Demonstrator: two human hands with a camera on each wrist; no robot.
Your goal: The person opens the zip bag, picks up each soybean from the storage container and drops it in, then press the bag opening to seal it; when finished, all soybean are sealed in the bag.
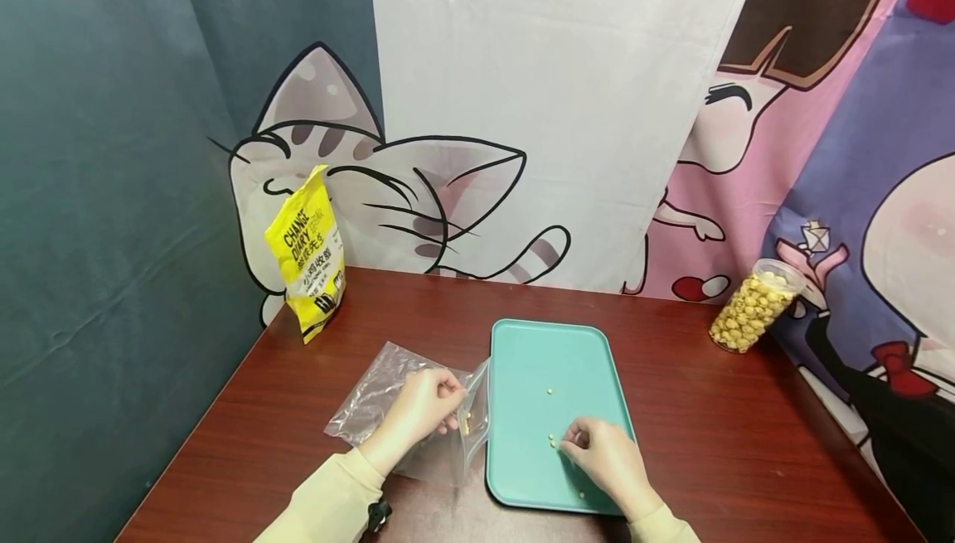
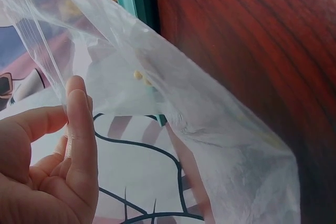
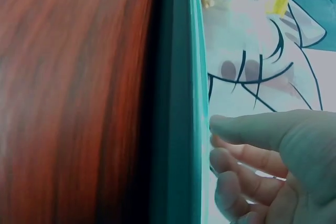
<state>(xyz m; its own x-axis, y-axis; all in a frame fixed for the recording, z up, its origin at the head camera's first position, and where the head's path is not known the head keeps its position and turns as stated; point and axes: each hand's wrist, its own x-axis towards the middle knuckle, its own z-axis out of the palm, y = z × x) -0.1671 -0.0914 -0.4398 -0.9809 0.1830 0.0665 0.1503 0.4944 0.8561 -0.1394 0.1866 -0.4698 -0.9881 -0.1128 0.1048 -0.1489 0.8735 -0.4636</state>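
My left hand (image 1: 424, 400) pinches the edge of a clear zip-top plastic bag (image 1: 370, 394) between thumb and forefinger. The bag's mouth spreads toward the tray, and a few small yellow grains (image 2: 138, 74) show through its film. On the right, a teal tray (image 1: 548, 352) carries several loose yellow grains (image 1: 550, 391). My right hand (image 1: 608, 453) is low over the tray's near right part, fingers bent and thumb close to the forefinger, beside two grains (image 1: 552, 441). Whether a grain sits between those fingertips is hidden.
A yellow snack bag (image 1: 309, 257) stands at the back left of the brown table (image 1: 418, 311). A clear jar of popcorn (image 1: 753, 307) leans at the back right. Printed cloth (image 1: 597, 112) hangs behind and along the sides.
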